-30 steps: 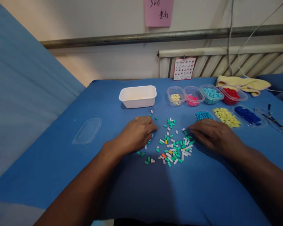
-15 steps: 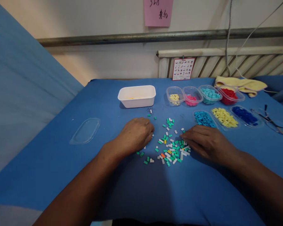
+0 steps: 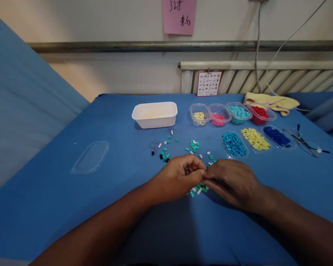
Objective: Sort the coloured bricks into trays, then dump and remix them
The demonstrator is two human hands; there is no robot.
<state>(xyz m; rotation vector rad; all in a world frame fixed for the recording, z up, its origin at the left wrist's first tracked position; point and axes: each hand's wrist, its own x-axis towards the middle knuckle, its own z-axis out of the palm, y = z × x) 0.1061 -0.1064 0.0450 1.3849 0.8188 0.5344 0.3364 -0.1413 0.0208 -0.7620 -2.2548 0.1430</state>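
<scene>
My left hand (image 3: pixel 184 177) and my right hand (image 3: pixel 230 181) meet fingertip to fingertip above a scattered pile of small toy bricks (image 3: pixel 199 189), mostly green and white. Both are closed in a pinch; whatever sits between the fingertips is too small and hidden to name. The hands cover much of the pile. Farther back lie more loose green and white bricks (image 3: pixel 194 146). Beyond my left hand, a few black bricks (image 3: pixel 161 157) lie among green ones.
A white tub (image 3: pixel 155 122) stands at the back. Clear boxes of yellow, pink, turquoise and red bricks line up beside it, with blue bricks (image 3: pixel 234 144), yellow bricks (image 3: pixel 255 139) and dark blue bricks (image 3: pixel 276 136) nearer. A clear lid (image 3: pixel 91 157) lies left; a yellow cloth (image 3: pixel 270 102) lies back right.
My left hand has moved right, from the pile's left side to my right hand, uncovering black and green bricks. My right hand has shifted slightly nearer. The view has turned a little.
</scene>
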